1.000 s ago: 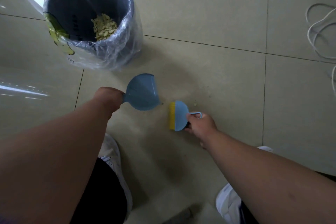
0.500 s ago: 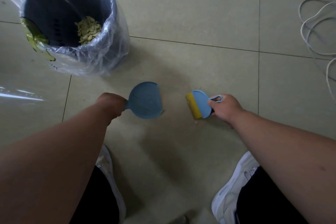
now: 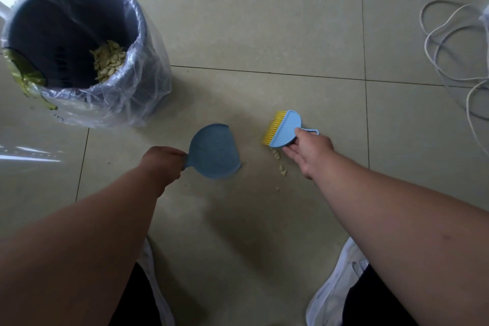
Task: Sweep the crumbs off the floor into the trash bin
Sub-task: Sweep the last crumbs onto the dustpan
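Left hand grip clamped dustpan handle; right hand grip pinched brush, right of dustpan. Crumbs lay between.

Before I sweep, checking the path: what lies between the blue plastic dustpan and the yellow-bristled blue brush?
Bare tile floor in the head view; the pale crumbs lie nearer, under the brush.
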Available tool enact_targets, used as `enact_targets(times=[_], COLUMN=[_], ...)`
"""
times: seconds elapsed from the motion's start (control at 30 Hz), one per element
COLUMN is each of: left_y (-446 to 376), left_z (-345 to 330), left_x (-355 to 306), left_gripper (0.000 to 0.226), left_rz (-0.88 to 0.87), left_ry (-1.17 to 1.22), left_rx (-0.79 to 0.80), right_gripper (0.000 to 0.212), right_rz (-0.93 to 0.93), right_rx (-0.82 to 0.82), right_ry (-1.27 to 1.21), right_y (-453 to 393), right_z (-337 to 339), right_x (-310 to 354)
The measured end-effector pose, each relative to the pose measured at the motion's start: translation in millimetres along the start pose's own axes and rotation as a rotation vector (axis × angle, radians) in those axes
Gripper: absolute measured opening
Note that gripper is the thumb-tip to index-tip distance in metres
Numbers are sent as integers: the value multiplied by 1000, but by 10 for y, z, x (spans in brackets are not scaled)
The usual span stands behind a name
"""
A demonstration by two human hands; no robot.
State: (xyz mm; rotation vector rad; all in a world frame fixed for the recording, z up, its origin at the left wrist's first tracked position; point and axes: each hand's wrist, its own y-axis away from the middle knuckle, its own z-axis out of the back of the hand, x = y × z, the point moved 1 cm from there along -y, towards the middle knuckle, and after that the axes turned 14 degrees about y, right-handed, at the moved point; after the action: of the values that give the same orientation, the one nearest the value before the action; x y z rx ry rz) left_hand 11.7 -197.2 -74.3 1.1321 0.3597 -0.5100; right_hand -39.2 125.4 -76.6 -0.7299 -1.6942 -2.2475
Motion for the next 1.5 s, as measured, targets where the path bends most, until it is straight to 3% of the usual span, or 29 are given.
enact_targets(times=[0.17, 0.3, 0.47, 0.57, 0.63, 0.7, 0.77, 0.83, 1.07, 1.27, 1.5], left_y=[8, 31, 91, 141, 178, 224, 269, 315, 362, 389, 368], left_z=[12, -27, -97, -136, -162, -195, -241, -291, -403, -524, -604], left_x=[1, -39, -67, -88, -111, -123, -122, -116, -70, -6, 72], left_gripper=[10, 15, 23, 25, 17, 16, 16, 16, 17, 13, 15], left_rz=[39, 46, 22, -49, -112, -156, -167, -160, -113, -64, -11], left_ry=[8, -27, -35, -82, -150, -243, -319, -368, -445, -441, -355], left_rx=[2, 33, 62, 80, 88, 106, 144, 177, 226, 273, 291], right_gripper=[4, 14, 17, 19, 10, 20, 31, 37, 29, 33, 30], right_rz=[-107, -168, -182, -98, 63, 309, 527, 641, 767, 704, 715], right_rx=[-143, -238, -115, -85, -233, -404, -400, -340, -151, -210, -79], right_ry=[-128, -163, -259, -291, -2, 577, 967, 1130, 1388, 1325, 1271], right_y=[56, 149, 276, 216, 194, 196, 204, 174, 220, 436, 713], right_z=[-61, 108, 320, 441, 587, 756, 863, 924, 737, 499, 9], right_x=[-115, -316, -367, -128, 74, 237, 296, 249, -334, -682, -835])
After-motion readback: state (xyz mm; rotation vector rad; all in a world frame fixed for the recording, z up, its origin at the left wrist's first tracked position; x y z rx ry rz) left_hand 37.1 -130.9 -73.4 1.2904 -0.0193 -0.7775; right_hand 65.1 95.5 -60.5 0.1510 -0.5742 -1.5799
